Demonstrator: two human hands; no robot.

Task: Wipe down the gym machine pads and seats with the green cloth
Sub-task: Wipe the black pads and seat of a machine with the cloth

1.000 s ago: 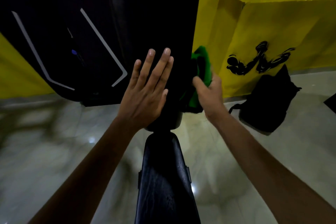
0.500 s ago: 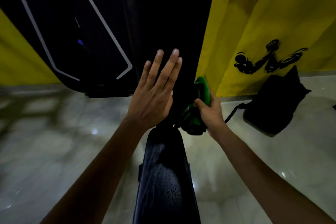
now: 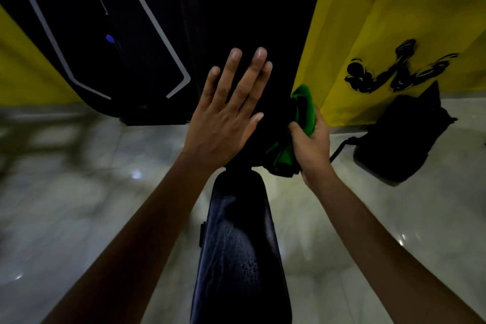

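A black upright back pad (image 3: 273, 92) of the gym machine rises ahead of me, very dark against the wall. My left hand (image 3: 226, 110) lies flat on its front with the fingers straight. My right hand (image 3: 311, 144) grips the bunched green cloth (image 3: 302, 123) and holds it against the pad's right edge. Below both hands the long black seat pad (image 3: 239, 252) runs toward me, and its surface shows wet streaks and droplets.
A black bag (image 3: 402, 137) lies on the pale glossy floor (image 3: 79, 205) at the right, by the yellow wall (image 3: 394, 8) with a black painted figure. A black wall panel with white lines (image 3: 105, 34) stands at the back left.
My right hand slid the green cloth down the pad's right edge, then back up a little. My left hand has stayed flat on the pad.
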